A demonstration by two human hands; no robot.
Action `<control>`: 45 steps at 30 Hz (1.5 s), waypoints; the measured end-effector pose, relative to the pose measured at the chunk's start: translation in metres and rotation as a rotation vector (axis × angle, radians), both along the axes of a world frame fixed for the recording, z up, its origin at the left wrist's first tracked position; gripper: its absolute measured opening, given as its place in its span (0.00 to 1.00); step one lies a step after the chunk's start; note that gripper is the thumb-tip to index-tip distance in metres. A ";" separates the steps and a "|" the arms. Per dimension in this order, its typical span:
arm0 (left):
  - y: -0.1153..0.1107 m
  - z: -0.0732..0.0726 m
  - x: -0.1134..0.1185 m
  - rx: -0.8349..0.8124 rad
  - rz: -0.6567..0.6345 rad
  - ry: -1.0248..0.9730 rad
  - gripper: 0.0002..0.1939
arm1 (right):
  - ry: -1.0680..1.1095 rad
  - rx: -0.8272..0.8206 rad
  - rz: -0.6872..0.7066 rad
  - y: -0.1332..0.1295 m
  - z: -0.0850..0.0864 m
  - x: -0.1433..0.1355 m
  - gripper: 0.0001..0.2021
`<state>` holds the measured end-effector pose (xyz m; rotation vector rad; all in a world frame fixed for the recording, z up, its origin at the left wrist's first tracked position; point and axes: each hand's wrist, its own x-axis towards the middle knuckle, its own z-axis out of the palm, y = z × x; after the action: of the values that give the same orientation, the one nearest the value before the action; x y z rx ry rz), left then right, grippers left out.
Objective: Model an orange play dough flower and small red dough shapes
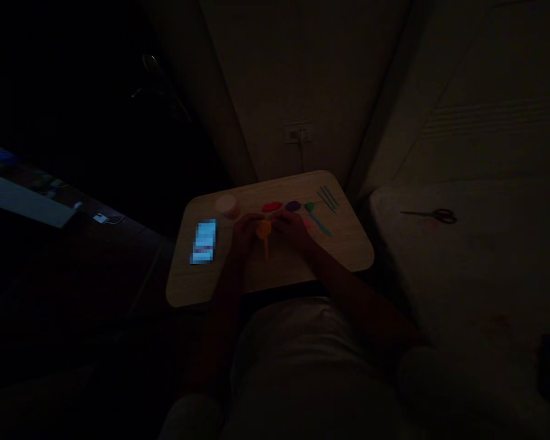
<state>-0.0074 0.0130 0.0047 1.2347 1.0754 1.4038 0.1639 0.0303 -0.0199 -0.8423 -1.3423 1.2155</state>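
Note:
In the dim light my left hand (246,232) and my right hand (292,226) meet over the small wooden table (275,275). Between them lies an orange spoon-shaped piece (264,230), its thin handle pointing toward me. The fingers of both hands are bent around its round top, but darkness hides what they grip. Just beyond the hands are a red lump (272,207) and a purple lump (293,206). A pink piece (307,223) shows beside my right hand, near a teal tool (321,225) with a green lump (310,207) at its upper end.
A lidded tub (227,206) stands behind my left hand, with a lit phone (204,241) at the table's left. Thin sticks (329,198) lie at the back right. Scissors (442,215) rest on a pale surface at right. A wall socket (297,133) holds a cable.

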 end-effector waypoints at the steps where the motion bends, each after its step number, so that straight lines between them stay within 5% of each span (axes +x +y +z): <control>1: 0.001 -0.001 0.000 -0.004 -0.002 -0.001 0.14 | 0.025 -0.007 0.002 0.000 0.000 0.000 0.13; 26: 0.000 0.001 -0.001 0.039 0.062 0.111 0.16 | 0.091 -0.104 0.008 -0.003 0.003 -0.004 0.22; 45: 0.004 -0.004 -0.004 0.049 0.071 0.118 0.14 | 0.103 -0.113 0.019 -0.001 -0.007 -0.009 0.16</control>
<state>-0.0115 0.0169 0.0011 1.3397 1.1816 1.4329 0.1550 0.0294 -0.0267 -0.8367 -1.2099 1.3417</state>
